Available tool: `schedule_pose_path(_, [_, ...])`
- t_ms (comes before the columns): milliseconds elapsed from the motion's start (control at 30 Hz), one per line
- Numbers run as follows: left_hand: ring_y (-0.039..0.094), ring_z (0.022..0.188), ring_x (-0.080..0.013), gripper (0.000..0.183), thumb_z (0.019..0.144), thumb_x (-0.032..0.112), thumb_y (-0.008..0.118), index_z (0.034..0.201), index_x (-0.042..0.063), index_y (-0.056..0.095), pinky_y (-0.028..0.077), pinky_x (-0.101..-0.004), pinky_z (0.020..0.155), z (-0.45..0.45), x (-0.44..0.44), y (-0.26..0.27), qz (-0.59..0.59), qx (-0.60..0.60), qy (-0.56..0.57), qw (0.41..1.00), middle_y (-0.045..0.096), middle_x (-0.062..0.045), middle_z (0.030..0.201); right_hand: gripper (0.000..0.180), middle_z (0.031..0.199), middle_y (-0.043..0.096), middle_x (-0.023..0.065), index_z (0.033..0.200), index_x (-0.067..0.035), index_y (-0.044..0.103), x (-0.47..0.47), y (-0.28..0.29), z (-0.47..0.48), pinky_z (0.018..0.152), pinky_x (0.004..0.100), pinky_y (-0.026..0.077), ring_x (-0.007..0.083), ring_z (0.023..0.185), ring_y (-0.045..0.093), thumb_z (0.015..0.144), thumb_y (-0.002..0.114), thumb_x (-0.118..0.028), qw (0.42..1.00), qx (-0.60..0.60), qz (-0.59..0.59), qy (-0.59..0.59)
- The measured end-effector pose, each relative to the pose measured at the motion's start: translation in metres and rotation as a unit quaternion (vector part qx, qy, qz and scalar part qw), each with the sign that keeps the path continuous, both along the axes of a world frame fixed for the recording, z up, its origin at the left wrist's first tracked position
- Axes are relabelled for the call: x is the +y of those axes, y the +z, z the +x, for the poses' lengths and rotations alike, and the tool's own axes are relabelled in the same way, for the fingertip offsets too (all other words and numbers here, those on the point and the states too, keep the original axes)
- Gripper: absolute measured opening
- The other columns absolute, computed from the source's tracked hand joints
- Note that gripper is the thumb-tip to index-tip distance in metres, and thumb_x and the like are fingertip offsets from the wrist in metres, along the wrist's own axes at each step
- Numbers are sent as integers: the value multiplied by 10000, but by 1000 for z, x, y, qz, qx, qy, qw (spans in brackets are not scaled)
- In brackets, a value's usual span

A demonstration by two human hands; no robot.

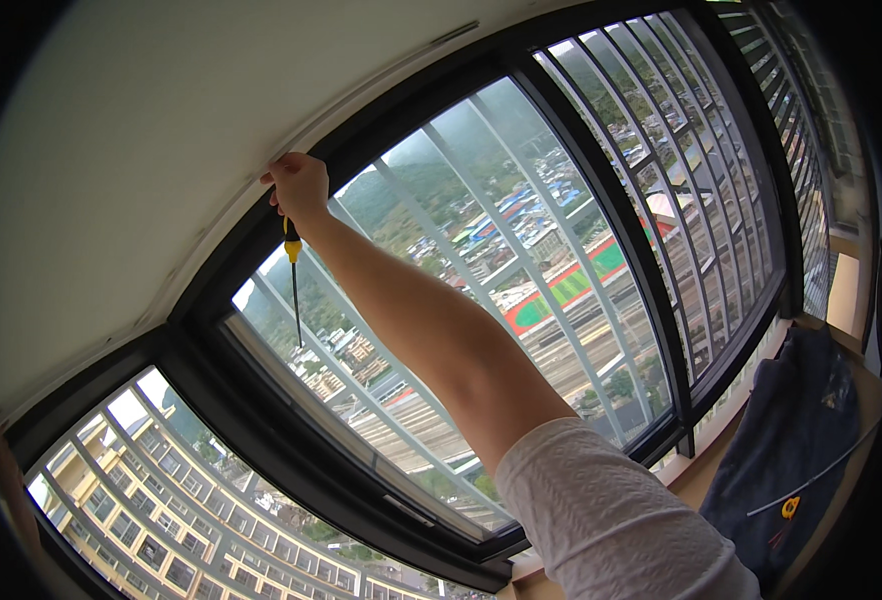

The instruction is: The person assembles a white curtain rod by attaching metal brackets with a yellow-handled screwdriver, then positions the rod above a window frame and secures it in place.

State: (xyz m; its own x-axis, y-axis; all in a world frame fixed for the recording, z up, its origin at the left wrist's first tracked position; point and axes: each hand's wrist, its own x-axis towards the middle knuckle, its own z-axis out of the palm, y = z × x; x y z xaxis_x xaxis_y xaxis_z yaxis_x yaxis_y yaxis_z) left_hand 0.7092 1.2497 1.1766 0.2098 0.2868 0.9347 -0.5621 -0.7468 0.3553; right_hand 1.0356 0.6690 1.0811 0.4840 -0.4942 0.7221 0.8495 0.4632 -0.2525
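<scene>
My right hand is raised to the seam where the white ceiling meets the black window frame. Its thumb and fingers are bent together near the seam; anything small between the fingertips is hidden. From the lower part of this hand hangs a screwdriver with a yellow and black handle. The dark shaft points down in front of the glass. At the far left rim a dim, blurred skin-toned shape may be part of my left hand or arm; its fingers cannot be made out.
Pale metal bars stand outside the panes, with a town far below. At lower right a dark cloth lies on a ledge, bearing a thin grey rod and a small yellow object. A slot shows in the ceiling edge.
</scene>
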Motion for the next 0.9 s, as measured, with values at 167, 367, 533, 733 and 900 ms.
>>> schedule_pose_path(167, [348,478,-55,413,1044,419,560,1188,66,717,254,-251,434,-3,-3,-2,-3,0,-4,1000,433,36,614,185,812,738,87,997,23,696,-3,3,-5,418,239,468,111,481,591,986,639,-153,1000,6,-1,-12])
schedule_pose_path(367, [366,490,-61,401,1045,404,565,1188,62,716,268,-254,442,-4,1,0,0,-1,-1,1000,448,30,627,162,822,743,82,991,22,701,-3,1,-5,430,240,476,112,495,599,974,623,-119,1000,2,-14,-15])
schedule_pose_path(533, [381,500,-66,392,1045,392,568,1188,58,715,280,-257,448,-7,2,-3,0,-2,2,1000,460,24,639,164,846,747,86,1038,22,689,-4,0,-5,431,234,471,110,499,599,991,615,-117,1000,-1,-25,-18])
schedule_pose_path(733, [398,512,-72,381,1045,377,572,1189,54,713,294,-260,456,-15,-2,-12,-11,0,8,1000,475,18,653,161,854,752,87,1026,13,688,-7,-4,-3,442,213,481,97,515,609,994,631,-134,999,-11,-28,-19])
schedule_pose_path(900, [413,522,-76,371,1045,365,576,1189,51,712,306,-262,463,-27,-2,-17,-14,3,7,1000,487,12,664,171,859,755,72,1014,0,708,-3,-2,-1,466,209,492,88,540,614,999,638,-155,999,-16,-27,-33])
